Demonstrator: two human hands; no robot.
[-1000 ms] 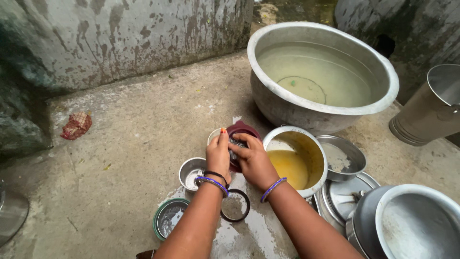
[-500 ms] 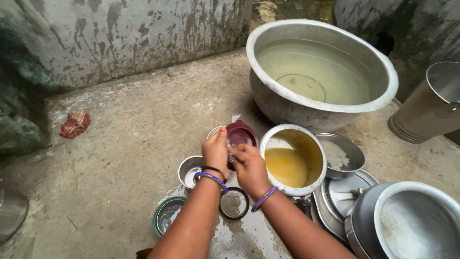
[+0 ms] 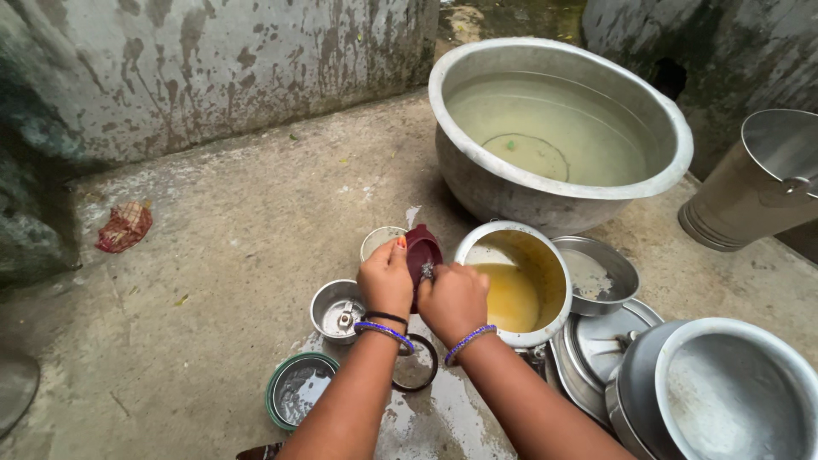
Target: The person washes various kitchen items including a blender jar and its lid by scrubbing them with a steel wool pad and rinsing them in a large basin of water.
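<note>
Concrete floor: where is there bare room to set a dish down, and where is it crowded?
The floor is bare between the stained wall, the red cloth and the big basin. It is crowded around the hands: small steel bowl, green-rimmed lid, yellow-liquid pot and stacked pots on the right.

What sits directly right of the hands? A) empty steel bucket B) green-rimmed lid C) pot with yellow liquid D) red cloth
C: the white-rimmed pot with yellow liquid stands just right of the right hand, which with the left hand is on the maroon container.
</note>
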